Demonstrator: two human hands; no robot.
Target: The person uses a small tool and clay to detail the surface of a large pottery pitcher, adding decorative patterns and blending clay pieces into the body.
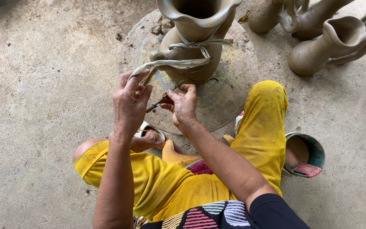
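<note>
Clay jug (195,38) on concrete floor (43,85)

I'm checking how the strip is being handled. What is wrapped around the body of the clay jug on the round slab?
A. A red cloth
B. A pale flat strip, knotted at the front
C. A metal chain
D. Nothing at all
B: a pale flat strip circles the clay jug with a knot at the front, and its loose end runs to the left hand.

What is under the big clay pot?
The big clay pot stands on a round flat disc lying on the concrete floor. Small clay lumps sit beside its base. Whatever lies beneath the disc is covered.
</note>
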